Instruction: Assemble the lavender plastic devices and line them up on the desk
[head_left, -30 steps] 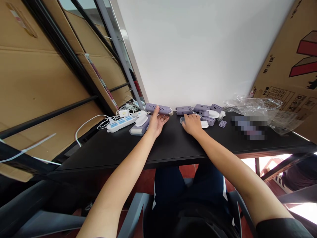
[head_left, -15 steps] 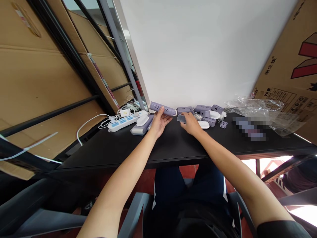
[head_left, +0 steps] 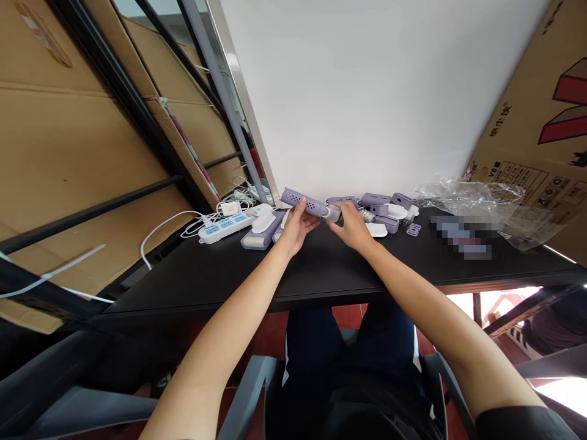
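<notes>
My left hand (head_left: 296, 227) grips a long purple perforated device (head_left: 302, 202), lifted a little off the black table (head_left: 321, 269) near the far wall. My right hand (head_left: 351, 226) holds a small translucent cap (head_left: 334, 212) pressed against the device's right end. Several more purple and white parts (head_left: 383, 211) lie on the table just right of my right hand. A purple and white device (head_left: 261, 231) lies beside my left hand.
A white power strip (head_left: 224, 227) with white cables lies at the table's left. Crumpled clear plastic (head_left: 477, 198) and a large cardboard box (head_left: 536, 128) are at the right. Cardboard and a metal rack (head_left: 137, 122) fill the left. A white wall stands behind.
My left hand has lifted the purple device off the table and tilted it. My right hand has picked up the cap and brought it left against the device's end.
</notes>
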`<act>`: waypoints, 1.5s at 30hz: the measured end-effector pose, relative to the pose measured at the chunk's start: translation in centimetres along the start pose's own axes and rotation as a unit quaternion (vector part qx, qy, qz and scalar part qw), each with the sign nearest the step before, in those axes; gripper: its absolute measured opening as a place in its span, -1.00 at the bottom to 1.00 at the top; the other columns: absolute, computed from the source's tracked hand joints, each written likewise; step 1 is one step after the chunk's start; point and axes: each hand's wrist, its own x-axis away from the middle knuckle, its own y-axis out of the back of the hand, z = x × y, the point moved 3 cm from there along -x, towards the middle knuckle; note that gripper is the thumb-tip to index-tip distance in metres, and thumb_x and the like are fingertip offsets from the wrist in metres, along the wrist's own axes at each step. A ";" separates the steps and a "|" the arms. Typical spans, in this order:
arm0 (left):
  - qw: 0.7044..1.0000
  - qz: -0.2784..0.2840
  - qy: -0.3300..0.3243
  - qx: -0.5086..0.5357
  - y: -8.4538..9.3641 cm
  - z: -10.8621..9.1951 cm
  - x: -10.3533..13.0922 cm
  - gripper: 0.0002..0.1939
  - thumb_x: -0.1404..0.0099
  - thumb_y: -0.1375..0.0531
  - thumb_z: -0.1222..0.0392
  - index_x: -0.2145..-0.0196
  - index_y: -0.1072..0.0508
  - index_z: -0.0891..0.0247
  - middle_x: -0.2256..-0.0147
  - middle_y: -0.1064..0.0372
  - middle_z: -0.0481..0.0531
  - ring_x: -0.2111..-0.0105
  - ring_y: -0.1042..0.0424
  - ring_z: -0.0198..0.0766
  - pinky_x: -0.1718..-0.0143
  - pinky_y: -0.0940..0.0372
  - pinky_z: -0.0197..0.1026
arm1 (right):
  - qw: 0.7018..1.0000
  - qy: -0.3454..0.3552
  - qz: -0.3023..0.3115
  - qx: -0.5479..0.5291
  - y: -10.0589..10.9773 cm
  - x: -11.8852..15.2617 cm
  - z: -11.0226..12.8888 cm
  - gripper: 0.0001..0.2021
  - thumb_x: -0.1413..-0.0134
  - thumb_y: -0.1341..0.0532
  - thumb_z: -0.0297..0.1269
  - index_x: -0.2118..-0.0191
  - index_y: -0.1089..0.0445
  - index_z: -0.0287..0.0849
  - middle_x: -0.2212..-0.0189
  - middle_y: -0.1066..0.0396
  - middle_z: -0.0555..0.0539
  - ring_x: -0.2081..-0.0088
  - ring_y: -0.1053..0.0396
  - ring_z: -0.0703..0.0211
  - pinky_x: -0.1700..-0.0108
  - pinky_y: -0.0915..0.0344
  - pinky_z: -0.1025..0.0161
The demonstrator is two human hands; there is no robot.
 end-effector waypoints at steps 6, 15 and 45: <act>1.000 0.011 0.007 -0.010 -0.3 -0.1 0.3 -0.39 -0.21 -0.36 -0.34 0.03 -0.46 0.20 0.19 -0.60 0.12 0.08 -0.60 -0.02 -0.09 -0.38 0.05 | 0.998 0.007 0.011 0.065 0.2 0.2 0.7 -0.58 -0.29 -0.29 -0.20 -0.20 -0.36 -0.17 -0.10 -0.47 -0.26 -0.10 -0.46 -0.13 -0.12 -0.41 0.00; 1.000 0.015 0.011 0.009 -0.7 -0.3 0.5 -0.39 -0.17 -0.41 -0.30 0.07 -0.44 0.22 0.18 -0.61 0.13 0.08 -0.62 -0.04 -0.11 -0.42 0.03 | 0.992 -0.015 0.042 0.117 0.4 0.4 1.4 -0.57 -0.36 -0.23 -0.13 -0.24 -0.32 -0.17 -0.13 -0.52 -0.24 -0.11 -0.50 -0.15 -0.04 -0.45 0.05; 1.000 -0.006 -0.007 0.020 -0.4 -0.5 0.3 -0.45 -0.16 -0.45 -0.21 0.09 -0.44 0.19 0.26 -0.59 0.05 0.07 -0.62 -0.05 -0.11 -0.39 0.01 | 0.991 -0.070 0.053 0.103 0.7 0.4 2.1 -0.58 -0.32 -0.22 -0.12 -0.23 -0.34 -0.08 -0.09 -0.53 -0.20 -0.02 -0.53 -0.19 0.07 -0.47 0.01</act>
